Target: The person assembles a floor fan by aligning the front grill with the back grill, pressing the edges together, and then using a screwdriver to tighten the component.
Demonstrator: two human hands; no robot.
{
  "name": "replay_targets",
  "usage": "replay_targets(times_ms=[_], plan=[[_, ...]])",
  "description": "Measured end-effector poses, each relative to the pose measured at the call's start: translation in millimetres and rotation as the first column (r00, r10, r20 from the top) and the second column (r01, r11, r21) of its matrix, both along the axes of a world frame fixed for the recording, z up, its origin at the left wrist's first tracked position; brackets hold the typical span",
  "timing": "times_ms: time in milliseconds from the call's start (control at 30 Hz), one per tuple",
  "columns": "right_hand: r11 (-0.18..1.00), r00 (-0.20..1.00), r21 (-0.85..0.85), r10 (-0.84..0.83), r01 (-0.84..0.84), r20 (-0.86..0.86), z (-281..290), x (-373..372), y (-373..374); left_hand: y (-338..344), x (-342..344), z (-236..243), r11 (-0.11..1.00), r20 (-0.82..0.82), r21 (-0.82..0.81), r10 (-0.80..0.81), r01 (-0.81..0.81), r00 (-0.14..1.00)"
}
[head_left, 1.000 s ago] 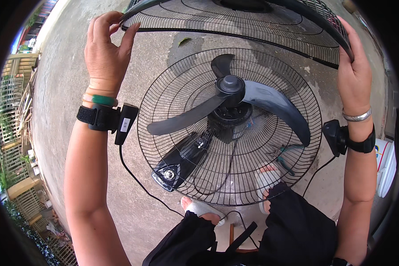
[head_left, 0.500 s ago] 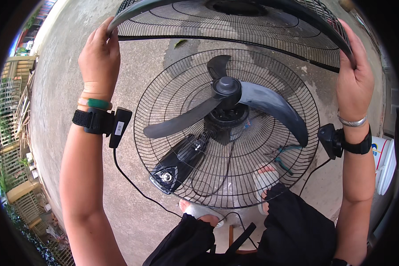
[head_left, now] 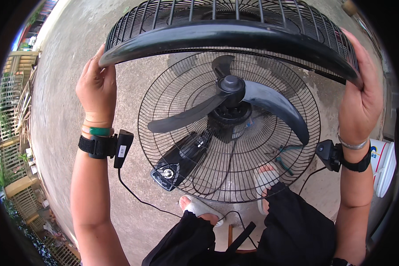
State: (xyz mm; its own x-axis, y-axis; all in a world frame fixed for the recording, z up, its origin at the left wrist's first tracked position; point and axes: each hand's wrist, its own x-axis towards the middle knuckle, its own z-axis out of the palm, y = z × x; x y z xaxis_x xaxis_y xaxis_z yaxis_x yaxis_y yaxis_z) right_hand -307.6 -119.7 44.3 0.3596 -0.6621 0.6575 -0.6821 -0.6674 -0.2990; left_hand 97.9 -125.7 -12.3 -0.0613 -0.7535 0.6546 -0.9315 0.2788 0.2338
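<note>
My left hand (head_left: 94, 91) and my right hand (head_left: 360, 99) grip opposite ends of a black wire fan grille (head_left: 230, 33), tilted above the far part of the fan, its dark rim facing me. Below it lies the rear grille (head_left: 270, 162), facing up, with three dark blades (head_left: 279, 106) and a round central hub (head_left: 230, 85) exposed. A black motor-and-control body (head_left: 173, 162) with a silver knob shows through the lower left of the wires. Teal-handled pliers (head_left: 281, 162) also show through the wires at the right.
Grey concrete floor (head_left: 60, 97) surrounds the fan. My sandalled feet (head_left: 199, 208) are near its lower edge. A white bucket (head_left: 383, 166) stands at the right. Slatted bamboo fencing (head_left: 11, 111) runs along the left. Thin cables (head_left: 135, 197) hang from the devices on my wrists.
Both hands have moved downward with the held grille, which has tipped so its rim and side wires now face the camera and cover more of the fan's far edge.
</note>
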Motion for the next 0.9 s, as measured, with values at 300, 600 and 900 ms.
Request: replay_targets(times_ms=[300,600,900], plan=[[0.99,0.991,-0.056,0.128,-0.131,-0.049,9,-2,-14,24,-5,-7,0.988,-0.062,0.082,0.134,-0.129,0.989],[0.949,0.971,-0.234,0.176,-0.211,-0.163,6,2,-16,44,3,-23,0.982,-0.127,0.094,0.172,-0.161,0.977],[0.964,0.946,-0.059,0.24,-0.259,-0.219,16,2,7,53,0,-25,0.991,-0.121,0.069,0.122,-0.114,0.985]])
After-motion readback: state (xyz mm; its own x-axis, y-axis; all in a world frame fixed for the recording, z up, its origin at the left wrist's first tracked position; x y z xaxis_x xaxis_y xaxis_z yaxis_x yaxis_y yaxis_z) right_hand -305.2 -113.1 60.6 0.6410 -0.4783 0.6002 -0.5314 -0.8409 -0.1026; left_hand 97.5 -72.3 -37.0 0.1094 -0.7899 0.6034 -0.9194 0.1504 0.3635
